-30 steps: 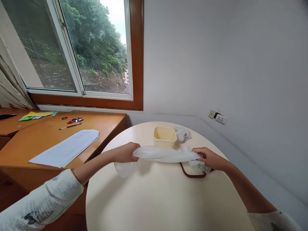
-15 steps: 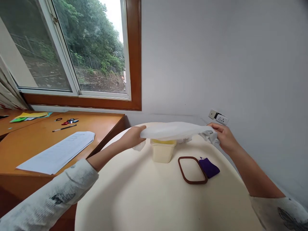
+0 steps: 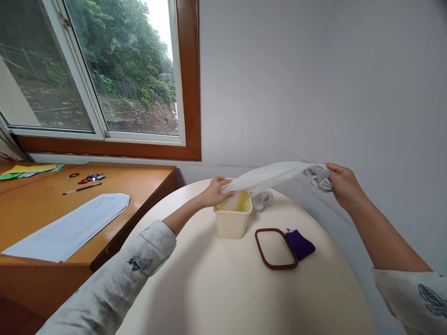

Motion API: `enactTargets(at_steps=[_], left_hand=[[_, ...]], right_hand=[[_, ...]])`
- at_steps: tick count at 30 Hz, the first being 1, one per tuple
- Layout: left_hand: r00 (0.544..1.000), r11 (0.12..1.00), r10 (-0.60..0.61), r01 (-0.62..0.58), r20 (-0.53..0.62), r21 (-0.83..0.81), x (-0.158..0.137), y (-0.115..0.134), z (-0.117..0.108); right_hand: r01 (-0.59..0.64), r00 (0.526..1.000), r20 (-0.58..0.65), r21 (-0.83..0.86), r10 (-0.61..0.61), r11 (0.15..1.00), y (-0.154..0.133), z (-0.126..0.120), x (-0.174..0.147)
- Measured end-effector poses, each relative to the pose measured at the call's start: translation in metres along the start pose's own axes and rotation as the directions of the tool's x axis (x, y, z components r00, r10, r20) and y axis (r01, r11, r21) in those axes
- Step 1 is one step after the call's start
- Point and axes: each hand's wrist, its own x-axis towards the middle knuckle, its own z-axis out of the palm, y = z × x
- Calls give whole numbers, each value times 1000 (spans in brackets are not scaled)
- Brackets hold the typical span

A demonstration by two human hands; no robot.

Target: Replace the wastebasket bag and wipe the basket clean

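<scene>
A thin white plastic bag (image 3: 272,176) is stretched between my two hands above the table. My left hand (image 3: 217,191) grips its left end just over the rim of a small cream bin (image 3: 233,225), and part of the bag hangs down at the bin's mouth. The bin stands upright and its inside looks yellowish. Higher and to the right, my right hand (image 3: 345,186) is closed on the bag's bunched, crumpled end. Behind the bin's right side lies a crumpled white bundle (image 3: 261,200); whether it joins the bag I cannot tell.
On the round cream table (image 3: 251,302) lie a brown rounded frame (image 3: 277,267) and a purple pouch (image 3: 299,244) touching it. A wooden desk (image 3: 146,174) at the left holds white papers (image 3: 70,228), a pen (image 3: 82,188) and keys (image 3: 91,177). A wall stands behind.
My right hand has moved right and up with the bunched end. My left hand has shifted right to the bin's rim, and the bag now slants upward to the right, showing more of the bin's mouth.
</scene>
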Motion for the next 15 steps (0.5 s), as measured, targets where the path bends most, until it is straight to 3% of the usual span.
enactTargets(at_steps=[3,7,15], left_hand=[[997,996,-13,7,76,86,0,-6,9],[999,982,-21,15,32,188,1,-11,15],[996,992,-76,80,-47,99,1,-19,15]], right_hand=[[-25,999,28,-114,28,993,0,-3,2],[16,993,117,-298,20,954,-11,0,0],[242,928,370,-528,-36,814,-26,32,-3]])
